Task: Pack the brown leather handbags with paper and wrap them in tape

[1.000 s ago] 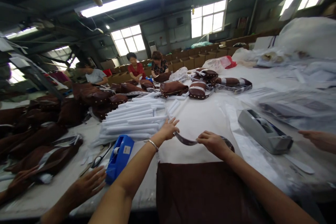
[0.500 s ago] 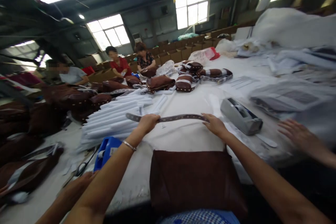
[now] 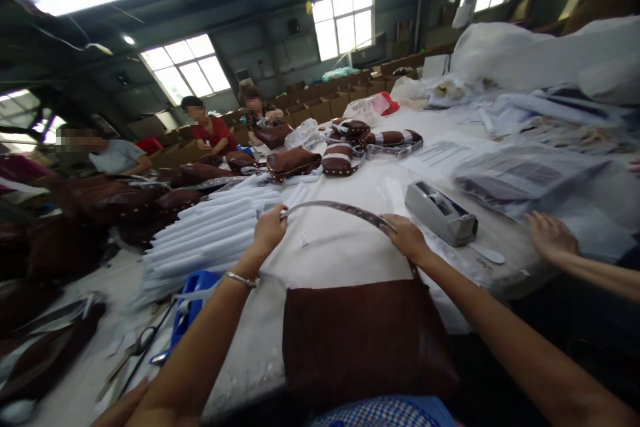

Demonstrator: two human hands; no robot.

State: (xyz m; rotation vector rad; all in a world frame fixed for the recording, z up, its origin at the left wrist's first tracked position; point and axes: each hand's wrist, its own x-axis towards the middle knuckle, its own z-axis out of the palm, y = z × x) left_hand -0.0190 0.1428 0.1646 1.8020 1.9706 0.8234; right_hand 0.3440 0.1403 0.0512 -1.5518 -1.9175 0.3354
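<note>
My left hand (image 3: 269,229) and my right hand (image 3: 407,237) each grip one end of a narrow studded brown strap (image 3: 336,207), which arches up between them above the white table (image 3: 345,250). Both hands are closed on it. A flat dark brown bag (image 3: 367,337) lies at the table's near edge, right below my hands. A silver bracelet sits on my left wrist.
A grey tape dispenser (image 3: 440,212) stands right of my right hand, a blue one (image 3: 193,300) and scissors (image 3: 135,350) at the left. White rolled sheets (image 3: 210,230) are stacked left. Brown bags (image 3: 295,161) lie farther back. Another person's hand (image 3: 550,237) rests at the right; seated workers are behind.
The strap went from slack to stretched flat between my hands, and now bows upward. The view has tilted and shifted; the hand at the right moved inward onto the table.
</note>
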